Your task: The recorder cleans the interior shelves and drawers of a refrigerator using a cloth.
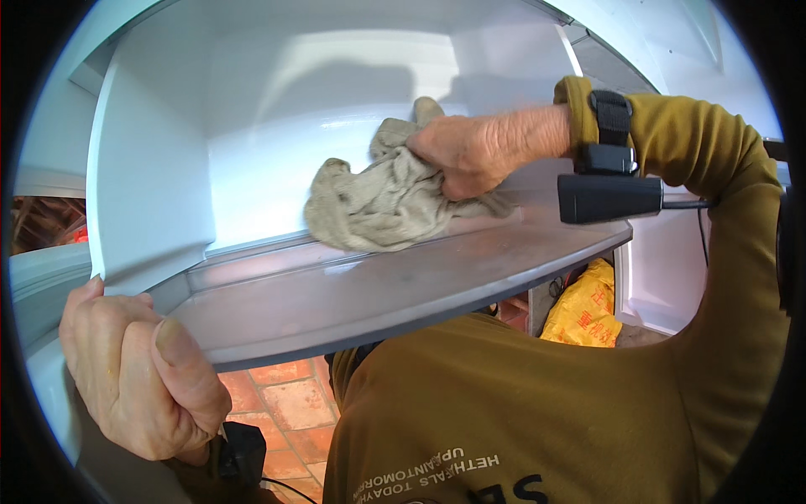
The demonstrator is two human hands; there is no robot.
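Observation:
A crumpled greyish cloth (390, 201) lies against the inside of a white plastic drawer (258, 157), which has a translucent front panel (352, 296). My right hand (469, 151) grips the cloth near the drawer's right side, its fingers partly hidden in the folds. At the lower left, my left hand (141, 372) is closed around the left end of the drawer's front, thumb uppermost; its fingertips show at the corner. Both wrists carry black strapped devices with cables.
White refrigerator-like walls and a door compartment (661, 271) flank the drawer. Below right lies a yellow bag (585, 309) bearing red writing. Reddish floor tiles (296, 403) show under the front panel. Brownish items are visible through a gap at far left.

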